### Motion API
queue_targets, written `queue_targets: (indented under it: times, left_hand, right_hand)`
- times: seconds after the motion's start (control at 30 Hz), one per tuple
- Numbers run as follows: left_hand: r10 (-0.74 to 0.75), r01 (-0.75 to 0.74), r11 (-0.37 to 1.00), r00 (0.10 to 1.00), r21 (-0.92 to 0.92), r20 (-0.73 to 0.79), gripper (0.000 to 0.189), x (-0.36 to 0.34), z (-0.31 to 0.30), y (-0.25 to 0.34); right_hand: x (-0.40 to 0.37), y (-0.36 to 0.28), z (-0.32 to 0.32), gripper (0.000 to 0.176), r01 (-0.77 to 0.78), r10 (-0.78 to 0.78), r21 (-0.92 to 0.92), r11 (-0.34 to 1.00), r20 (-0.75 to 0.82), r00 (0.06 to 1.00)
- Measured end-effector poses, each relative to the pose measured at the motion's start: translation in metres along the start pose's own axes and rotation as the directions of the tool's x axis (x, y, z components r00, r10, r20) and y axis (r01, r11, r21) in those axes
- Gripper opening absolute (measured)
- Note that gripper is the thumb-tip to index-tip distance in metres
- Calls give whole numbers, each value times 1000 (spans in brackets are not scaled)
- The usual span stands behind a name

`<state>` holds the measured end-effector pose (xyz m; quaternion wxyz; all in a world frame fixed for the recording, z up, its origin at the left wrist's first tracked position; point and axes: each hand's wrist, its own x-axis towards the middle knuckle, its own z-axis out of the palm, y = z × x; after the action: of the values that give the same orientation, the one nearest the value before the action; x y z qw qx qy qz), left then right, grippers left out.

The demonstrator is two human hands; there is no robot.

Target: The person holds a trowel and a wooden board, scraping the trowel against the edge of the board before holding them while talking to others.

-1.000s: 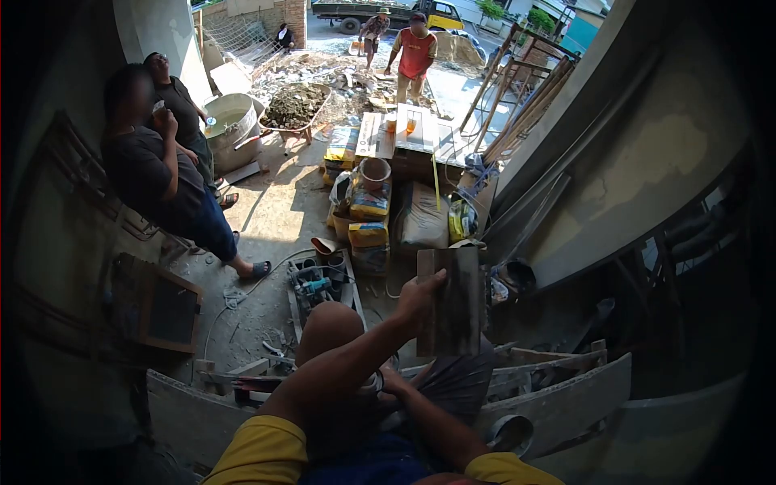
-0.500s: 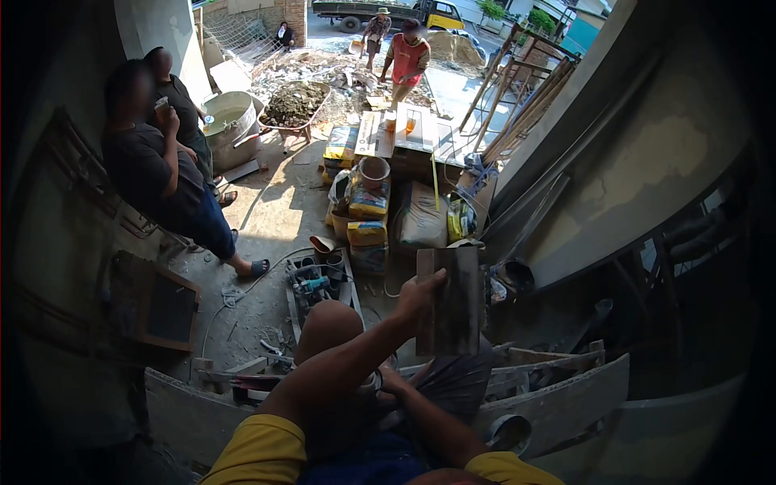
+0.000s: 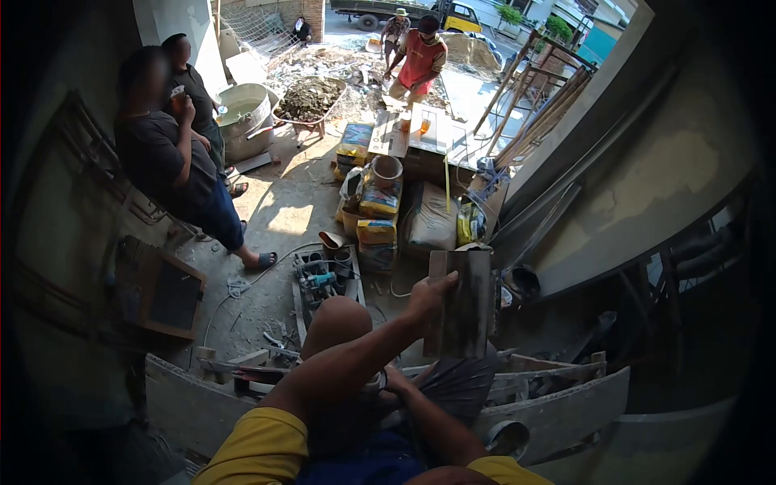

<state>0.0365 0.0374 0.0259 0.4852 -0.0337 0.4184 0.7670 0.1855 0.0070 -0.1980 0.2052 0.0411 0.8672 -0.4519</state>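
Raised in front of my knees, my left hand (image 3: 430,297) grips the left edge of a flat rectangular board (image 3: 462,311), with the thumb across its face. The board is dark and stained, and stands nearly upright. My right hand (image 3: 394,379) is low by my lap, partly covered by my left forearm; its fingers and anything in them are hidden. A small pale rim (image 3: 378,380) shows beside it. Under my legs lies a wooden plank structure (image 3: 558,400), with a metal can (image 3: 509,439) near my right sleeve.
Below are a crate (image 3: 356,287) with a teal power tool (image 3: 321,280), cement bags (image 3: 377,234) and a bucket (image 3: 386,168). Two people (image 3: 166,153) stand left, one with a drink. Beyond are a tub (image 3: 245,121), a wheelbarrow (image 3: 311,101) and a person in red (image 3: 422,65) by boxes.
The view has shifted slightly, so most of the scene sits further right. The person in red has bent forward towards the boxes. My left hand still holds the board.
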Motion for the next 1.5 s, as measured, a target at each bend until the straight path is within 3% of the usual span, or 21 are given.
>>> queue_targets:
  times: [0.07, 0.3, 0.4, 0.5, 0.57, 0.7, 0.77, 1.0, 1.07, 1.27, 1.5]
  left_hand:
    - [-7, 7, 1000, 1000, 2, 14, 37, 2, -2, -1]
    - [16, -16, 999, 1000, 28, -1, 39, 0, 0, -1]
    - [13, -13, 999, 1000, 36, -20, 39, -1, 1, 0]
    - [-1, 2, 1000, 1000, 18, -25, 38, 2, -1, -3]
    - [1, -1, 1000, 1000, 13, -10, 38, 2, -1, -2]
    - [1, -1, 1000, 1000, 11, 4, 40, -1, 0, 1]
    - [18, -18, 1000, 1000, 20, 1, 40, 0, -1, -1]
    - [9, -9, 1000, 1000, 18, -3, 39, 2, -1, -3]
    - [-3, 3, 1000, 1000, 21, 1, 39, 3, -3, -3]
    - [-4, 4, 1000, 1000, 23, -8, 43, -1, -1, 0]
    - [6, -6, 999, 1000, 47, -8, 47, 1, -2, -2]
  right_hand:
    - [0, 1, 0, 63, -10, 7, 162, 987, 20, 1000]
    - [-1, -6, -4, 64, -1, -1, 92, 996, 25, 1000]
    - [-4, -16, -11, 62, -31, 26, 210, 977, 28, 999]
    - [-9, -29, -21, 60, -85, 78, 114, 990, 65, 995]
    - [-8, -23, -18, 62, -93, 75, 241, 966, 85, 994]
    - [-2, -3, -3, 64, -96, 94, 154, 983, 17, 995]
    - [-2, -5, -8, 67, -113, 85, 224, 968, 132, 988]
    - [5, 20, 10, 69, -85, 77, 236, 968, 46, 996]
    - [8, 25, 13, 70, -101, 96, 123, 987, 48, 994]
    - [6, 24, 13, 71, -116, 111, 105, 988, 60, 992]
    - [4, 12, 4, 62, -75, 60, 216, 974, 76, 995]
